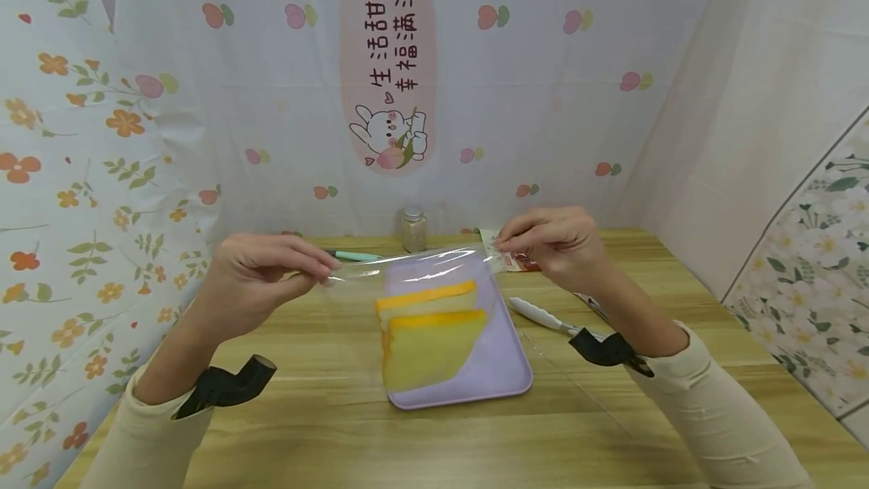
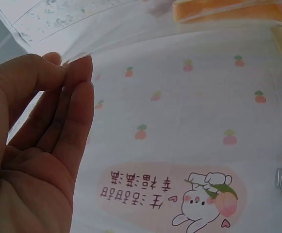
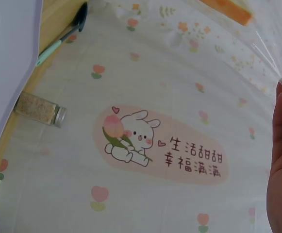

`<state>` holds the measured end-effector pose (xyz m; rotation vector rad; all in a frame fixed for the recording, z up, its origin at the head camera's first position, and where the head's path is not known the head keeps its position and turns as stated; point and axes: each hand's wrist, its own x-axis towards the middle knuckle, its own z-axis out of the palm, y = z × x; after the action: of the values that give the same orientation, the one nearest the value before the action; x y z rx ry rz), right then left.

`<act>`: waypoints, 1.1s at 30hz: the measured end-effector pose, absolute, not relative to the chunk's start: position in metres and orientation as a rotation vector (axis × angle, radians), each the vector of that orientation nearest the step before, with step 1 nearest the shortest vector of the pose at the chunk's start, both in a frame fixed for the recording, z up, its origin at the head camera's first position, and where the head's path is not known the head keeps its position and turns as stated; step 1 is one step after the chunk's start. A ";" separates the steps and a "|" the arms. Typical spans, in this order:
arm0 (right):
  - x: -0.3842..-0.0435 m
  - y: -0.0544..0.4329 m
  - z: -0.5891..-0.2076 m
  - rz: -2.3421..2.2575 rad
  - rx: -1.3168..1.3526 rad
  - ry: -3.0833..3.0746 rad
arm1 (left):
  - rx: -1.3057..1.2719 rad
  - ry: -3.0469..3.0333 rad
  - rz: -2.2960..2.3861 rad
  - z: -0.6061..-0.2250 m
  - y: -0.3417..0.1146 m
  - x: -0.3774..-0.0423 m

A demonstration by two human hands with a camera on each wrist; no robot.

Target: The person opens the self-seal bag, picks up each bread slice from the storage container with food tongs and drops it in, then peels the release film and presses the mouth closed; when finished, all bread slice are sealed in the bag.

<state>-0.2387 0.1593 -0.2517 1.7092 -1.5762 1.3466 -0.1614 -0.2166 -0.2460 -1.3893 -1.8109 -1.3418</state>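
Observation:
A clear plastic bag point(image 1: 434, 266) is stretched between both hands by its upper edge. Thumb and fingers of my left hand point(image 1: 261, 270) pinch the left corner, and my right hand point(image 1: 553, 244) pinches the right corner. Two thick slices of bread point(image 1: 431, 349) with yellow-orange crusts show through the plastic below the edge and appear to be inside the bag. Behind them lies a lilac tray point(image 1: 505, 376) on the table. In the left wrist view, the left fingertips point(image 2: 77, 68) grip the film, with a crust above to the right. The right wrist view shows the film gathered at the right fingertips.
At the back stands a small glass jar point(image 1: 413, 231) with a metal lid. A mint-handled utensil with a dark head point(image 3: 53, 51) lies left of it. Right of the tray are a white-handled utensil point(image 1: 536, 314) and a packet point(image 1: 519, 262). A printed curtain point(image 1: 529, 96) hangs behind.

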 end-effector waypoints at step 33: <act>-0.229 0.168 -0.254 1.627 1.735 -1.694 | -1.331 -1.724 -1.355 -0.246 -0.198 -0.151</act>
<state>-0.2289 0.1678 -0.2539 1.7354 -1.6942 1.6269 -0.1506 -0.1983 -0.2457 -1.3313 -1.7244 -1.3548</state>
